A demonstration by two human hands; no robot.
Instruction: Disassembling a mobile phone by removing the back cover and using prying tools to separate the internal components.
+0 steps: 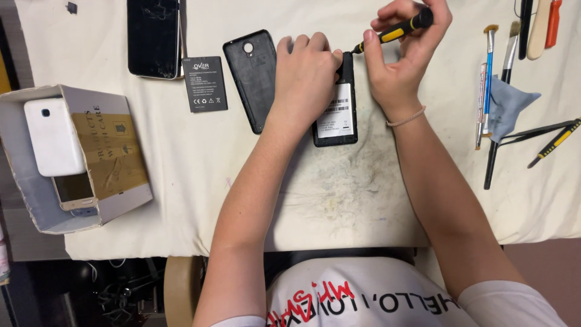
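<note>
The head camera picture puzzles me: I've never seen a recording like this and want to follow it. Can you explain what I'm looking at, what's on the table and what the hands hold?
This is one view, from a camera worn on a person's head, looking down at their own two bare hands; no machine is involved. The left hand presses down on an opened black phone lying back-side up, with a white label showing. The right hand holds a small black-and-yellow screwdriver, its tip at the phone's top edge. All this lies on a stained white cloth. Left of the phone lie its black back cover, a flat battery and another dark phone with a cracked screen. At far left, an open cardboard box holds two more phones. To the right are brushes, a grey wiping cloth, tweezers and a second screwdriver.
</note>
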